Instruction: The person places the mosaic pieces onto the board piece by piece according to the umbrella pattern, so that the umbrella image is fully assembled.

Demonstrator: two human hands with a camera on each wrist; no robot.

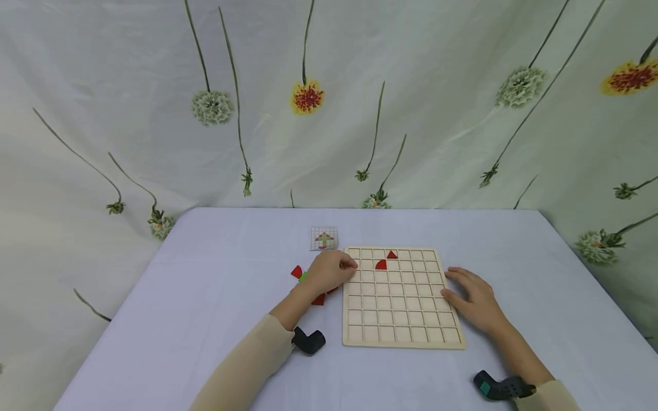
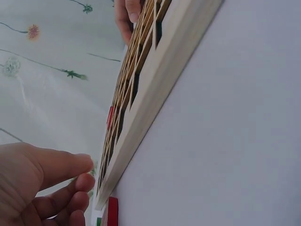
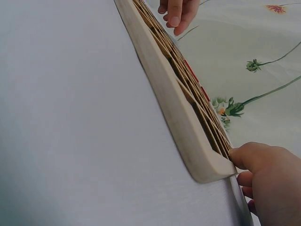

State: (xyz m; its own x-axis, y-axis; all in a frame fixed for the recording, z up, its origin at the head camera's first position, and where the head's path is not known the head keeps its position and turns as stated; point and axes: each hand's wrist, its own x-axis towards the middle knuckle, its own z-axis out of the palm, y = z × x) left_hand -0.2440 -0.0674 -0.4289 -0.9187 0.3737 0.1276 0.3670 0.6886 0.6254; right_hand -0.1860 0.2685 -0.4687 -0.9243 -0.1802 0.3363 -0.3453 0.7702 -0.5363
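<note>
Your left hand (image 1: pixel 329 271) curls at the board's (image 1: pixel 401 345) left edge, thumb and fingertips drawn together, though you cannot tell whether they pinch anything; it partly hides the loose pieces (image 1: pixel 319 299) on the table (image 1: pixel 216 274). Your right hand (image 1: pixel 475 299) lies relaxed, thumb touching the right edge.

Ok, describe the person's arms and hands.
The left hand and right hand are bare. The left sleeve and right sleeve are beige. The left wrist device and right wrist device are black and bent, the right one with a teal square.
</note>
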